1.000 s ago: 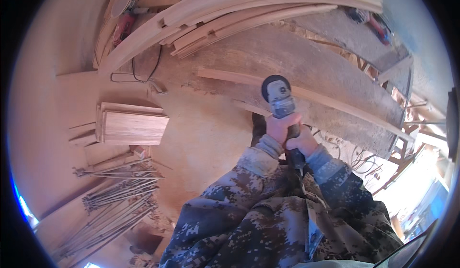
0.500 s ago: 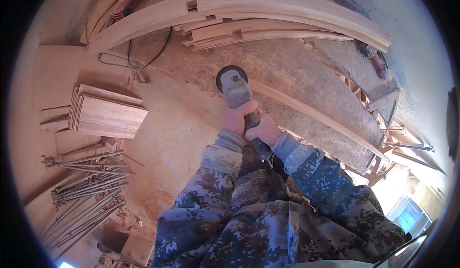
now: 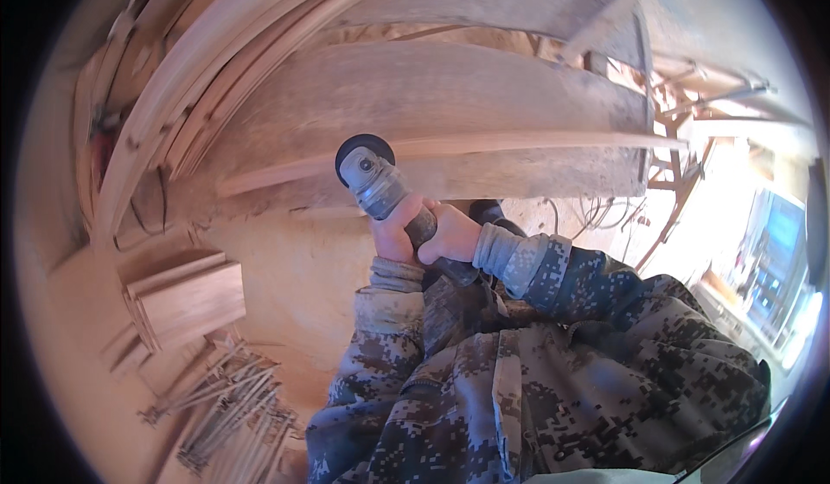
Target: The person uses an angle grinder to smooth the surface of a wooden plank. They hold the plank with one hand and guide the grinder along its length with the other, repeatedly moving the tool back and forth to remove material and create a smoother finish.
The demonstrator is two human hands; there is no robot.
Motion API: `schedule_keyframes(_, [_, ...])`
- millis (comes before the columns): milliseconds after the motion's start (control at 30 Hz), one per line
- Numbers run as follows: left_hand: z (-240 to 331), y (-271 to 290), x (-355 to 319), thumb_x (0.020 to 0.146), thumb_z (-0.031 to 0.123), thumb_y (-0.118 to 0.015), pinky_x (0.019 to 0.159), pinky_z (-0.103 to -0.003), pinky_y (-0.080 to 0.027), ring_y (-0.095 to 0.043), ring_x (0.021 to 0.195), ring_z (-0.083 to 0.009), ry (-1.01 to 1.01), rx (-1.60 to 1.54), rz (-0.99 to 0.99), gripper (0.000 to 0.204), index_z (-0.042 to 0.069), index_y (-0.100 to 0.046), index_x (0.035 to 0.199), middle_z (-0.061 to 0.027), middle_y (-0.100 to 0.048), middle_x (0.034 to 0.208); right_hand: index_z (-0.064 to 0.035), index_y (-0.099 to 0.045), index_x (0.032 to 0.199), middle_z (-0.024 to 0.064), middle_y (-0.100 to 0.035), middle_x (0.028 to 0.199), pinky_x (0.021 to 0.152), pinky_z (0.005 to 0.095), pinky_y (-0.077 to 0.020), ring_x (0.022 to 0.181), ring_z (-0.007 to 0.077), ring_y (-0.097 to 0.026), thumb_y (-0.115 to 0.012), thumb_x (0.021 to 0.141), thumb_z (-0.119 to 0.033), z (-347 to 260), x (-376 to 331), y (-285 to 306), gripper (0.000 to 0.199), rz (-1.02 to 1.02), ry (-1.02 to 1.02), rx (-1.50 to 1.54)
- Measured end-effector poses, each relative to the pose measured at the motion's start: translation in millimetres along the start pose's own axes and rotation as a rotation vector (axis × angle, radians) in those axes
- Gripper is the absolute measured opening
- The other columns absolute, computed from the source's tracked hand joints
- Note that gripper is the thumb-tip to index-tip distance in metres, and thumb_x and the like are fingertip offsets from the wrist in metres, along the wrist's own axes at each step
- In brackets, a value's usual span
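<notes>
An angle grinder with a round black disc is held in both my hands, its head pointing up and to the left. My left hand wraps round the body just behind the metal head. Farther back, my right hand is closed round the handle. Just beyond the disc lies a long, narrow wooden strip along the near side of the workbench. The disc overlaps the strip in view; whether they touch I cannot tell.
Curved wooden pieces are stacked at the left end of the bench. Flat boards stand at left, with a heap of metal bar clamps below them. Cables hang under the bench at right. A bright window is at far right.
The view has turned right, so the bench lies more level and the curved pieces sit farther left. The grinder appears a little lower and more to the left, still in both hands.
</notes>
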State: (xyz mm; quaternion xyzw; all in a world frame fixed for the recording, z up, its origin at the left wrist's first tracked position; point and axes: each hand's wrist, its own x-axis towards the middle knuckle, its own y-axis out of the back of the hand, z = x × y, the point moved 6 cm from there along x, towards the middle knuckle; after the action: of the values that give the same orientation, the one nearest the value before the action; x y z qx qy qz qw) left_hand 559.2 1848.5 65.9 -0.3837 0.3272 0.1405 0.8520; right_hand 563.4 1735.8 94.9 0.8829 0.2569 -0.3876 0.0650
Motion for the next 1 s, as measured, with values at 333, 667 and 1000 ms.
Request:
schedule_keyframes(333, [-112,-58,11,0.081,0.006,-0.076,0.072,-0.035,-0.057,-0.07,0.075,-0.0198,0.133,0.196,-0.052,0.012,-0.001,-0.072,0.089,-0.0087,-0.072,0.085,0.0021,-0.058,0.131,0.0135,-0.072,0.108,0.087,0.0343,-0.0576,0.098,0.0224,-0.07,-0.08,0.062,-0.011,71,-58,90,0.073,0.132,-0.088,0.167])
schedule_keyframes(667, [-182,-115,-9,0.08,0.01,-0.081,0.069,-0.033,-0.056,-0.069,0.071,-0.0174,0.287,0.31,-0.158,0.015,0.0,-0.072,0.088,-0.0065,-0.073,0.083,0.0056,-0.052,0.13,0.0104,-0.07,0.102,0.086,0.0352,-0.0579,0.092,0.0206,-0.069,-0.08,0.064,-0.008,123,-116,138,0.073,0.221,-0.096,0.315])
schedule_keyframes(1000, [-88,-27,19,0.092,0.022,-0.068,0.093,-0.044,-0.054,-0.067,0.098,-0.0299,0.173,-0.048,-0.108,0.029,-0.002,-0.064,0.107,-0.0142,-0.07,0.097,-0.0009,-0.059,0.135,0.0178,-0.074,0.108,0.092,0.0382,-0.0581,0.098,0.0292,-0.073,-0.085,0.06,-0.021,45,-14,69,0.083,0.094,-0.018,-0.148])
